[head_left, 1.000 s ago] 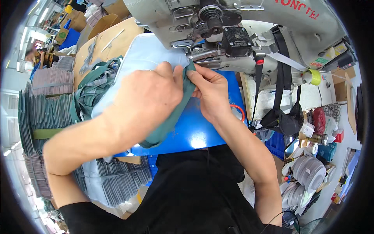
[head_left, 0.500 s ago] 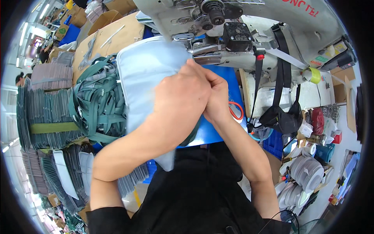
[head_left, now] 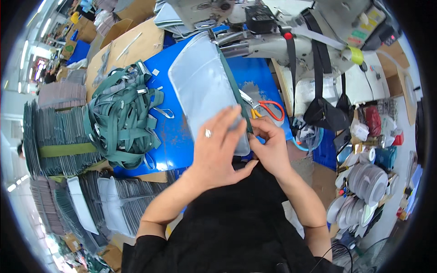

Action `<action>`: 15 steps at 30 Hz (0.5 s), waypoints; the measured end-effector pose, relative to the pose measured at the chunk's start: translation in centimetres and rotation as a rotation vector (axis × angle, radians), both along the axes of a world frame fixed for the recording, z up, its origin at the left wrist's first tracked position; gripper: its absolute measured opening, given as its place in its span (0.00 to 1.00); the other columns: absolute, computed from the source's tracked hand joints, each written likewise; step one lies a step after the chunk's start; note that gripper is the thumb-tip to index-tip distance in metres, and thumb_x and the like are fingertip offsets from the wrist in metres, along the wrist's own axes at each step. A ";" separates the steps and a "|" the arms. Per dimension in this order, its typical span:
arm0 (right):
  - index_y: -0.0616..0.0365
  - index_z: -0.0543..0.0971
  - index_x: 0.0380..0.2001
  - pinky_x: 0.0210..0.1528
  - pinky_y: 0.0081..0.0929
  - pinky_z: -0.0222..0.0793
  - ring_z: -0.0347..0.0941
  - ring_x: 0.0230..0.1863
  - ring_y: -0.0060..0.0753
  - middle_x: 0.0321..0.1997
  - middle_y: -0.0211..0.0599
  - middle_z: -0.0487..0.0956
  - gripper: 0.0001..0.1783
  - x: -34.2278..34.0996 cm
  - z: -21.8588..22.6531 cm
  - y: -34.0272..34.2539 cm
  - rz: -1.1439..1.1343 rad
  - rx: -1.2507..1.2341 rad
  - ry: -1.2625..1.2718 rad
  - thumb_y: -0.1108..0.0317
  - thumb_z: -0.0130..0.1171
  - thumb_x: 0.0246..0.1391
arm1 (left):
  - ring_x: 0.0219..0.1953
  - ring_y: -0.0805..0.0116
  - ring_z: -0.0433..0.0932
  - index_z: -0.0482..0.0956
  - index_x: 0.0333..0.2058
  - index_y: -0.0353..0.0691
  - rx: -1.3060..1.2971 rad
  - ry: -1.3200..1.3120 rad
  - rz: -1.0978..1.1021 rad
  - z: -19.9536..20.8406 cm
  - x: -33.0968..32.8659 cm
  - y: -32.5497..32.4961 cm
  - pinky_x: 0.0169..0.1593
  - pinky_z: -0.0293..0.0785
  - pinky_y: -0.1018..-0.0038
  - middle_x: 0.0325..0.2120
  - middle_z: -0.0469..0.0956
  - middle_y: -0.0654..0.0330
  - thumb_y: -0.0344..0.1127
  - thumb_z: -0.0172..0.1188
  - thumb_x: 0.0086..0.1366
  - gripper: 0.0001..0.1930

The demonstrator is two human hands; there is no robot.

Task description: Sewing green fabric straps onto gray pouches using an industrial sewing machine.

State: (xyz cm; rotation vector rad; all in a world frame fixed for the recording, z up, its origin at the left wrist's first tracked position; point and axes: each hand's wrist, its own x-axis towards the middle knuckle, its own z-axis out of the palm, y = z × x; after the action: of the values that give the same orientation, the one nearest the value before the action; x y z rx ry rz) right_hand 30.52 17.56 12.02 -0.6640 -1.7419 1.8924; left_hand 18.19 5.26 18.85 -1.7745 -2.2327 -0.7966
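Note:
A pale grey-blue fabric panel (head_left: 202,75) with rounded corners lies slantwise on the blue work surface. Dark green webbing (head_left: 233,84) runs along its right edge. My left hand (head_left: 214,152) rests on the panel's lower part, fingers extended and thumb out to the side. At the lower right edge, my right hand (head_left: 271,145) is closed, pinching the green webbing between thumb and fingers. Scissors (head_left: 261,108) with red-orange handles lie just beyond that hand. The sewing machine (head_left: 236,48) stands at the panel's far end.
A tangled heap of green straps (head_left: 123,116) sits left of the panel. Bundled stacks of fabric panels (head_left: 63,129) fill the far left. Black straps (head_left: 321,68) hang from the machine at right. White spools (head_left: 364,189) are piled at lower right.
The panel has come nearer to me and right, away from the machine, and turned. My hands have moved down and apart; the left has spread flat. The scissors are now more exposed.

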 end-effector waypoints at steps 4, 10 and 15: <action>0.64 0.84 0.50 0.28 0.14 0.79 0.76 0.34 0.12 0.40 0.26 0.75 0.16 0.6 1.4 -1.1 0.058 -0.399 0.014 0.81 0.61 0.59 | 0.51 0.58 0.83 0.82 0.42 0.34 0.176 0.105 -0.162 -1.3 0.6 -0.9 0.47 0.78 0.67 0.53 0.83 0.54 0.29 0.72 0.51 0.18; 0.63 0.83 0.51 0.33 0.23 0.86 0.80 0.36 0.17 0.37 0.27 0.81 0.14 -2.0 1.8 -1.0 0.028 -0.659 0.177 0.80 0.57 0.64 | 0.47 0.63 0.84 0.83 0.38 0.34 0.123 0.199 -0.179 0.6 -1.7 0.2 0.45 0.76 0.70 0.49 0.84 0.55 0.27 0.66 0.58 0.09; 0.63 0.82 0.52 0.38 0.27 0.87 0.82 0.41 0.20 0.41 0.31 0.84 0.14 -5.0 2.1 0.2 0.062 -0.673 0.277 0.78 0.57 0.65 | 0.50 0.63 0.82 0.82 0.42 0.34 0.002 0.300 -0.217 2.4 -4.7 1.9 0.45 0.75 0.71 0.49 0.83 0.56 0.31 0.65 0.54 0.16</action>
State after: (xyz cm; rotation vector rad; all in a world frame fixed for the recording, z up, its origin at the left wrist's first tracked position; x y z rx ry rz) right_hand 25.48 17.73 14.12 -0.5354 -0.9506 2.4903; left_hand 13.47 7.14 21.26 -2.0074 -1.8728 -0.5247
